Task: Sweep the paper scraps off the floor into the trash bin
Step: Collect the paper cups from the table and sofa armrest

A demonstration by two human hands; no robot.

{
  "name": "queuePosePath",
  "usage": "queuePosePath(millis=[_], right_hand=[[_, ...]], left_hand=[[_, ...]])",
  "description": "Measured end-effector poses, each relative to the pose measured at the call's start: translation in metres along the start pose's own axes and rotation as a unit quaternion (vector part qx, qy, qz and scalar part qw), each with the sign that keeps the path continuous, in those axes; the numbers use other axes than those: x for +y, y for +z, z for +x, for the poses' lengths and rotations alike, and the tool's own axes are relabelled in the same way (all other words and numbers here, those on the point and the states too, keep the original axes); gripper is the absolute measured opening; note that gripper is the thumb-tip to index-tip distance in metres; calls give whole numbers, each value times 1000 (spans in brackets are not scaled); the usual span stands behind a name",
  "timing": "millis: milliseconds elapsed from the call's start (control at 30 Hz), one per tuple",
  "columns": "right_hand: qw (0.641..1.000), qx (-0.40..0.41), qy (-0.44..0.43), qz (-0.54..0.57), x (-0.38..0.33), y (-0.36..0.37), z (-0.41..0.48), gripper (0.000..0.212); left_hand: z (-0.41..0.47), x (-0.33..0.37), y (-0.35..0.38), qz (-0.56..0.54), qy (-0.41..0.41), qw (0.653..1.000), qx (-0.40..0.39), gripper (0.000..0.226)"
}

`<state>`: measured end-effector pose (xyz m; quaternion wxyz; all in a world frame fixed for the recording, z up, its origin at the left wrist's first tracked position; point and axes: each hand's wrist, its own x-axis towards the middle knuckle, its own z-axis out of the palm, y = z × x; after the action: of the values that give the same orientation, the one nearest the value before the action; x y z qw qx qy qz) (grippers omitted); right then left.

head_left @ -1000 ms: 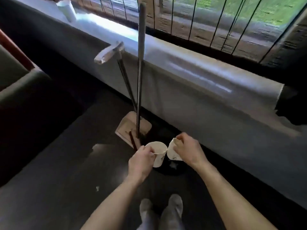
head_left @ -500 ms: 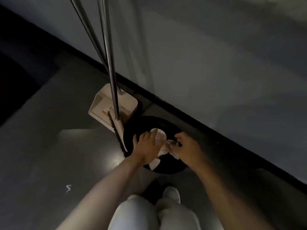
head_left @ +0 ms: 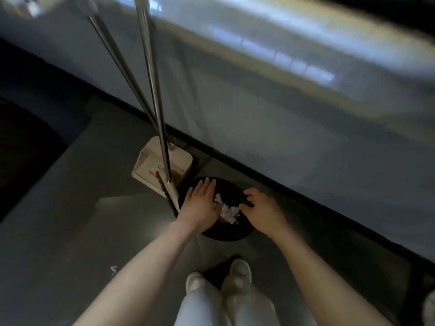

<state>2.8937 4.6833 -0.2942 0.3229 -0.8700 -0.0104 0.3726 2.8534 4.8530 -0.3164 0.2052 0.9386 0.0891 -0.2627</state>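
A round black trash bin (head_left: 226, 234) stands on the grey floor by the wall's dark baseboard. White crumpled paper (head_left: 227, 211) lies inside it. My left hand (head_left: 202, 203) is spread flat over the bin's left side, fingers straight, holding nothing. Over the bin's right side hovers my right hand (head_left: 261, 209), fingers loosely curled and empty. A broom (head_left: 168, 191) with a metal pole and a cream dustpan (head_left: 150, 168) with its own pole stand just left of the bin. One small white scrap (head_left: 113, 270) lies on the floor at the lower left.
A pale low wall (head_left: 282, 128) runs diagonally behind the bin, with a bright ledge on top. My white trousers and shoes (head_left: 240, 269) are just below the bin. A dark piece of furniture (head_left: 23, 149) fills the left edge.
A second ago each hand held a paper cup above the bin. The cups have left my hands, white paper lies in the bin, and my left hand has spread flat.
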Motion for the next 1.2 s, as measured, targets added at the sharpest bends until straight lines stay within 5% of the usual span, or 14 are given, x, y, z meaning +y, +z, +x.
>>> queuePosePath(millis=[333, 533, 833, 1067, 1200], right_hand=[[985, 163, -11, -52, -107, -154, -193, 66], [941, 310, 107, -88, -71, -187, -321, 76], [827, 434, 354, 31, 84, -155, -555, 82], [673, 479, 539, 163, 205, -70, -762, 88], [602, 498, 583, 225, 270, -29, -873, 87]], left_hand=[[-98, 126, -191, 156, 198, 968, 1, 82], [-159, 231, -218, 213, 363, 907, 16, 87], [-309, 423, -113, 269, 581, 766, -60, 87], [-503, 553, 41, 293, 756, 572, -123, 87], [-617, 612, 126, 285, 797, 508, -159, 87]])
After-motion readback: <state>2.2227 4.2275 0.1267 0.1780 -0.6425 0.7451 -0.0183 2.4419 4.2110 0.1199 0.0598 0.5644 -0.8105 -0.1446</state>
